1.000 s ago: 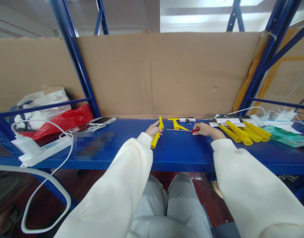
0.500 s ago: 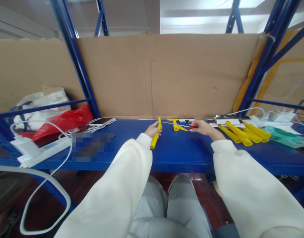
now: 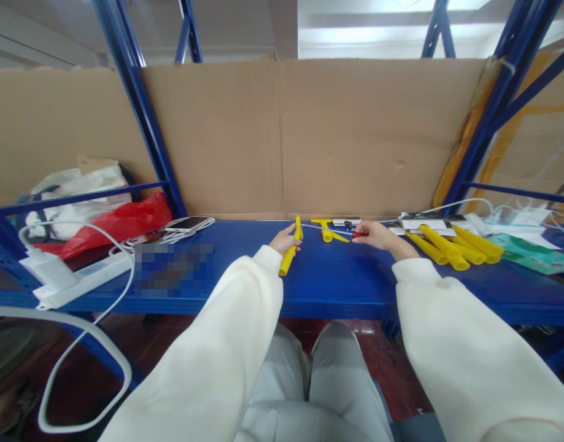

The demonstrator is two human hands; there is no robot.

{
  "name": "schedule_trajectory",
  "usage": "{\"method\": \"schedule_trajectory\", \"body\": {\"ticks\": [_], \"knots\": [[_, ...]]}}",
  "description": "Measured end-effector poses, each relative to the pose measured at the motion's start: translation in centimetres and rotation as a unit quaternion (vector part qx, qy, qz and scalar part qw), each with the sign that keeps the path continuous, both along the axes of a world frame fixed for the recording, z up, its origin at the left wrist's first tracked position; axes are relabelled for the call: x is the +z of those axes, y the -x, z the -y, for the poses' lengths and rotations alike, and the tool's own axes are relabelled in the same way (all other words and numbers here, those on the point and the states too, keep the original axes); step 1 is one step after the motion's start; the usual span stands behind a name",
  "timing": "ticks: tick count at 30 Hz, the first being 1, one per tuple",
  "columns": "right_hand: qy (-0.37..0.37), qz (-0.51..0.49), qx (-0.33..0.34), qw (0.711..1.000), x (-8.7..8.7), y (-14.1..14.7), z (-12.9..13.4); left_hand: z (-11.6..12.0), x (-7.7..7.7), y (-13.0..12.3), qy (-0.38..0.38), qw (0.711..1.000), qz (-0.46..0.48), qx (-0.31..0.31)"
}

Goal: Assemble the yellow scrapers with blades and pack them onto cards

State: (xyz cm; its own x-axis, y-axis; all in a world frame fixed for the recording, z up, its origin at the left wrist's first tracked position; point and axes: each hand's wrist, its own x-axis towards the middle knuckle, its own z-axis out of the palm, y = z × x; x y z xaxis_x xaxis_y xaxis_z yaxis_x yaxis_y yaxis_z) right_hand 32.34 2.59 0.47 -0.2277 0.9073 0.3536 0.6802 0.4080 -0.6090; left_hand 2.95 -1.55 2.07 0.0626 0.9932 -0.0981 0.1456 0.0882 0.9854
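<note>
Blue bench [image 3: 346,282], yellow tubes [image 3: 440,240] at right; mid-bench, screwdriver [image 3: 359,234] now raised to the yellow piece [image 3: 288,260].
A second ago the shaft sat lower and flatter; now its tip is beside the piece's upper end, so I read it as tool brought to part. Contact: can't tell from here. White sleeves [image 3: 245,294] reach in from both sides. Left hand [image 3: 282,242] holds steady, fingers clamped round the tilted piece. Right hand [image 3: 377,236] turns inward, fingers together on the red handle, shaft pointing left.
</note>
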Motion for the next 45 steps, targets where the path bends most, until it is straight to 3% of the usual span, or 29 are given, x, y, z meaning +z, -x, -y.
{"method": "schedule_trajectory", "body": {"ticks": [20, 45], "knots": [[-0.003, 0.02, -0.003, 1.0, -0.25, -0.2, -0.41, -0.52, -0.44, 0.19, 0.006, 1.0, 0.017, -0.016], [0.0, 0.006, 0.001, 1.0, 0.06, -0.07, -0.08, 0.26, 0.09, -0.05, 0.005, 1.0, -0.017, -0.016]]}}
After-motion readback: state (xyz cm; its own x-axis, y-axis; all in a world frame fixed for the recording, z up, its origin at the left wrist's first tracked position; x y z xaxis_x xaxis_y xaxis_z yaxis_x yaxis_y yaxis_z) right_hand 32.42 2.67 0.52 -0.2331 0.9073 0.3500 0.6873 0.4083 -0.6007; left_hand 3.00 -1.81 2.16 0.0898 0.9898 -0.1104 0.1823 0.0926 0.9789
